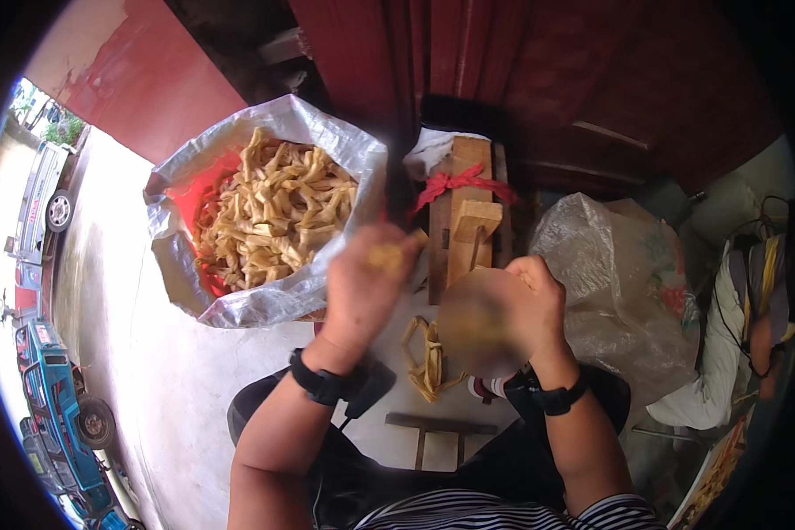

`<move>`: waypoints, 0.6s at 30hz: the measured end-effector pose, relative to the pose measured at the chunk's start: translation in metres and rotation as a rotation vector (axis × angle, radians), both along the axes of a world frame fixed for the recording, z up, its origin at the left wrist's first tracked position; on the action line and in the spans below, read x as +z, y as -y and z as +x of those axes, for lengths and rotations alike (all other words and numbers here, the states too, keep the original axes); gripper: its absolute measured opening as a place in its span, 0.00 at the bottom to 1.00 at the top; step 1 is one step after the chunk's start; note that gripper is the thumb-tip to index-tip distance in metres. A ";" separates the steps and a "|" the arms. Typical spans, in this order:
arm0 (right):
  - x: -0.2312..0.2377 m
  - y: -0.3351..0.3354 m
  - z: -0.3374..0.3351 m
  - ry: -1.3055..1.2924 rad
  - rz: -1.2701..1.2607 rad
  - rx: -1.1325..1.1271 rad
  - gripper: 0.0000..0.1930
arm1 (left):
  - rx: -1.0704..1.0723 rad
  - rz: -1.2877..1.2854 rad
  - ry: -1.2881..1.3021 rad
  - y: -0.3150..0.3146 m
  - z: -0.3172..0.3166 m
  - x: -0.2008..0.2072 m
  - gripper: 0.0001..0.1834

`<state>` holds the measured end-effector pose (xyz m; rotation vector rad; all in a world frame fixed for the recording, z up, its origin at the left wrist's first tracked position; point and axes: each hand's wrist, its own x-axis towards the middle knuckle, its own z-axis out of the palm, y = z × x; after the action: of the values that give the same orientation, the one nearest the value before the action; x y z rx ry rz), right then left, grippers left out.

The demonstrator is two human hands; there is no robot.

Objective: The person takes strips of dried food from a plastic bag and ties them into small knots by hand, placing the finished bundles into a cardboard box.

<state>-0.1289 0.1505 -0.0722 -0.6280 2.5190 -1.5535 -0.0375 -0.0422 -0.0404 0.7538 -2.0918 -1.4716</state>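
- Far left, a blue vehicle (57, 380) stands at the edge of the pale floor (163, 380).
- Next, a silvery sack (170, 256) gapes open, heaped with tan pieces (274, 212).
- Near the sack's right edge, the left hand (367, 278) is blurred; its grip is narrow, holding a yellowish piece (384, 257).
- On the floor between the hands lies a bundle of tan strips (430, 362).
- Above that, red cloth (468, 184) is tied around a wooden stand (473, 155).
- The right hand (539, 305) has curled fingers; a smudged patch hides its grip, so I cannot tell its hold.
- Rightward sits a clear plastic bag (601, 291).
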 end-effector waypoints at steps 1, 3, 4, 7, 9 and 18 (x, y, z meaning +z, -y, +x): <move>0.014 0.001 0.009 -0.041 -0.004 0.025 0.13 | 0.127 -0.131 0.047 0.015 0.004 0.031 0.11; 0.031 0.000 0.026 -0.192 -0.016 0.096 0.15 | 0.242 -0.353 -0.056 0.056 0.015 0.048 0.23; 0.032 0.000 0.032 -0.262 -0.042 0.181 0.15 | 0.294 -0.750 0.005 0.072 0.018 0.053 0.30; 0.038 0.009 0.040 -0.404 -0.089 0.330 0.15 | 0.280 -0.986 0.062 0.055 0.026 0.052 0.27; 0.045 0.013 0.042 -0.439 -0.108 0.434 0.15 | -0.117 -0.561 0.011 0.014 0.030 0.033 0.18; 0.061 -0.008 0.019 -0.383 -0.373 0.756 0.12 | -1.062 0.797 0.213 -0.067 0.054 0.027 0.12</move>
<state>-0.1099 0.1581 -0.0111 -1.8099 1.7882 -1.6729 0.0165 0.0246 -0.0133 -0.0766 -2.1090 -2.9898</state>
